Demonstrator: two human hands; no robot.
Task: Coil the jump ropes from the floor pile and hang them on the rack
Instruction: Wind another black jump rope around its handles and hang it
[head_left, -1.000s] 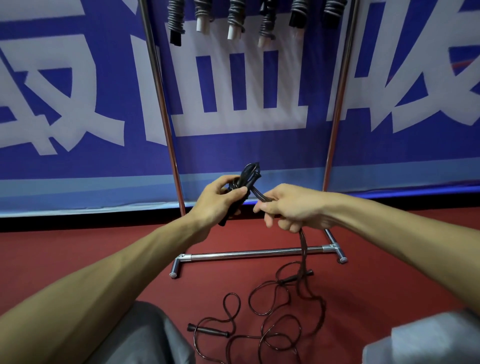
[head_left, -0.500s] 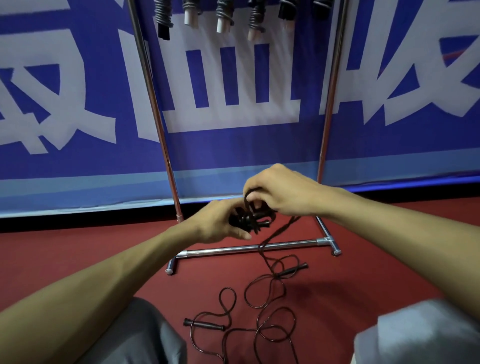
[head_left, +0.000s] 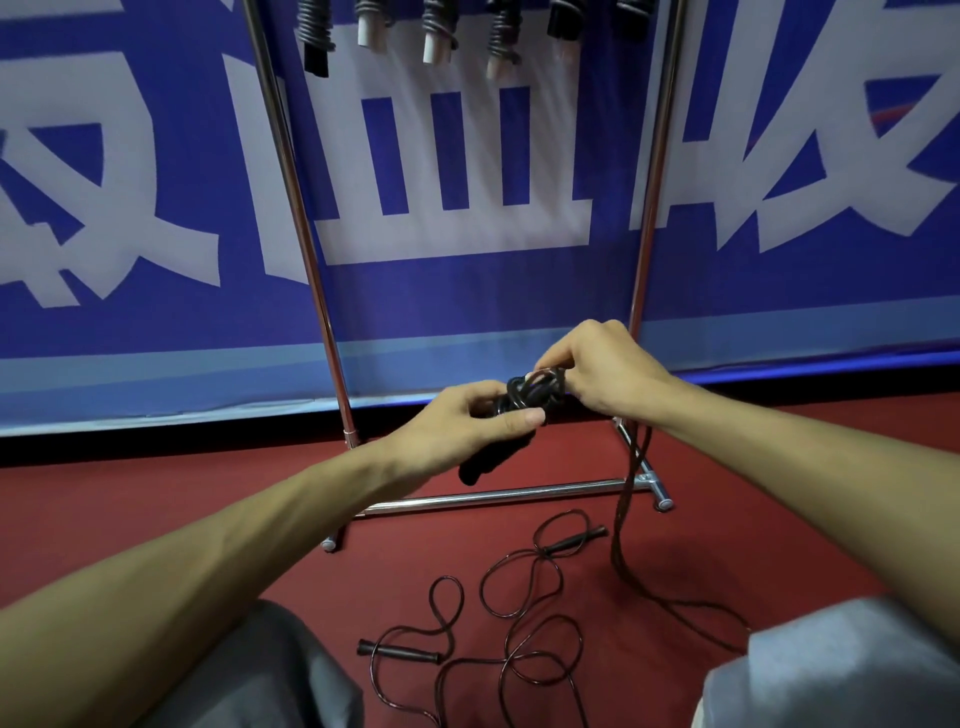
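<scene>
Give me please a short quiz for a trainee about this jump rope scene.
1. True or false: the left hand and the right hand both hold the black rope bundle.
2. The loose jump rope lies: A) on the red floor; B) in a basket; C) on a table.
3. How many rope handles lie on the floor?
Key: 1 true; 2 A; 3 two.
</scene>
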